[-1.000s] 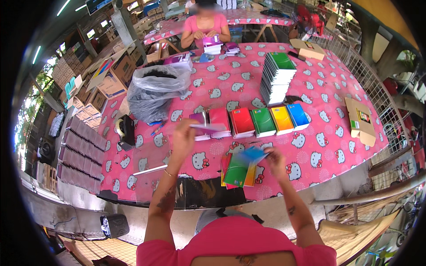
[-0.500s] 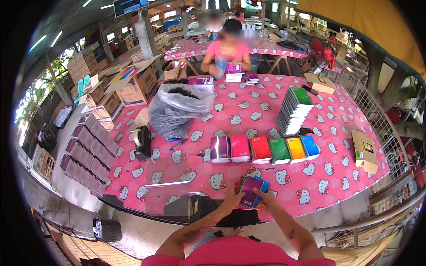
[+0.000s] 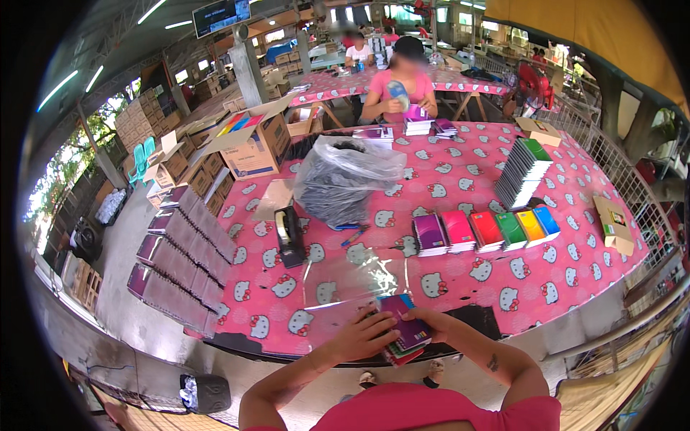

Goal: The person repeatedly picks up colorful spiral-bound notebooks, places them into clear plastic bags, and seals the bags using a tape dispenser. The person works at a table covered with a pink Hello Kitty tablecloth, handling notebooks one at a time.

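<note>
A small handful of spiral notebooks [image 3: 408, 321] with a purple cover on top is held at the table's near edge. Blue, red and green edges show beneath the purple cover. My left hand [image 3: 365, 334] lies against their left side with its fingers together. My right hand [image 3: 429, 323] grips the right side, thumb on the top cover. Just beyond lies clear plastic film [image 3: 345, 281]. Farther right is a row of notebook stacks: purple [image 3: 430, 232], pink [image 3: 458, 228], red [image 3: 486, 228], green [image 3: 510, 228], yellow [image 3: 530, 225] and blue [image 3: 547, 221].
A tall notebook stack [image 3: 523, 176] stands behind the row. A tape dispenser [image 3: 290, 238] and a clear bag of black items [image 3: 345, 179] sit left of centre. Wrapped packs [image 3: 180, 266] are piled at left. Across the table [image 3: 460, 287], a co-worker [image 3: 401, 86] handles notebooks.
The view has turned left. My hands have brought the notebooks left, over to the clear film. My left hand now lies flatter against the notebooks' side.
</note>
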Demonstrator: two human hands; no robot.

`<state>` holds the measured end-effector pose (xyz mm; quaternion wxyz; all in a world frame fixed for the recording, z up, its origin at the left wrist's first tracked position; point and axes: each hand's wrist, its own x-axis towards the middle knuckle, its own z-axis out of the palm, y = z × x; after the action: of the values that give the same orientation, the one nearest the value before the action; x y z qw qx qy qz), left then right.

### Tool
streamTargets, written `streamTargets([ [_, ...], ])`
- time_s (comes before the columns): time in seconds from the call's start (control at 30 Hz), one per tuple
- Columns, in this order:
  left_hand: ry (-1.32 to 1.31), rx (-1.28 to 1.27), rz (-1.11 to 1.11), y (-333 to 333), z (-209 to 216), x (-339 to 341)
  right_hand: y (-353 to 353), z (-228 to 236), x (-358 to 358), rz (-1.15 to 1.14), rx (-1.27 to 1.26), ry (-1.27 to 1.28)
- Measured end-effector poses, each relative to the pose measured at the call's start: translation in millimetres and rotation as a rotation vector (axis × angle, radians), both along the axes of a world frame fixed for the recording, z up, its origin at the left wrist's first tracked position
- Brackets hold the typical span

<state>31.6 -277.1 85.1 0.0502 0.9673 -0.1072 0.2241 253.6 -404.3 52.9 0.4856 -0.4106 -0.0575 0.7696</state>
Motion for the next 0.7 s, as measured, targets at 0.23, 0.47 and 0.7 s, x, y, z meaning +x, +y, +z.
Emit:
streamTargets([
  [0.23,-0.296,-1.529,0.262,37,-12,-79,63,90,-134,0.048,1.030,-0.747],
  [0.47,-0.143,-1.765,0.391,45,-47,-92,51,214,-274,0.623,1.878,-0.140],
  [0.7,-0.254,-1.745,0.305,44,-61,-95,44,223,-288,0.706,1.956,0.024],
])
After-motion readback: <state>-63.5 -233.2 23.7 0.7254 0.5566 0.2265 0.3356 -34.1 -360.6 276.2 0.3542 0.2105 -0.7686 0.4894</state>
